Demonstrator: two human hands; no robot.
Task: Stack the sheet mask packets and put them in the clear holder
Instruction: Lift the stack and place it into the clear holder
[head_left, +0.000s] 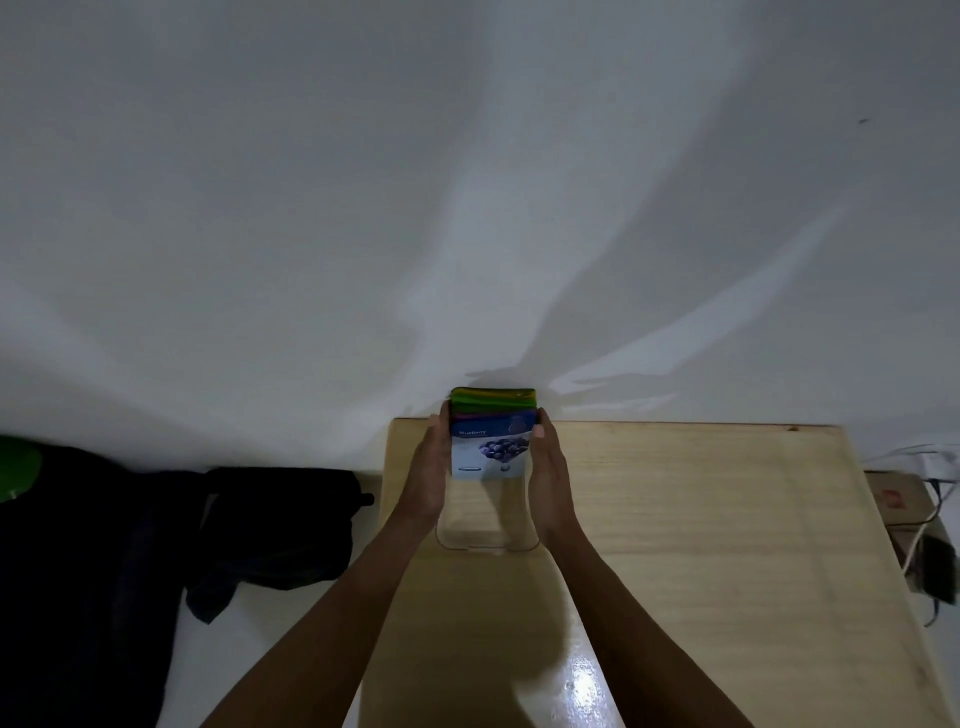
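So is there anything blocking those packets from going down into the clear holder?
Nothing visible does. The stack of packets, pressed between the left hand and right hand, sits at the clear holder, whose inside looks empty below the stack. How far in it already sits is unclear.

A pale wooden table (701, 519) with a light grain and a glossy glare patch near its front edge stands against a white wall. A clear plastic rectangular holder (488, 540) rests directly on it, in the table's far left part, near the back edge. The rest of the tabletop to the right of the holder shows bare wood.
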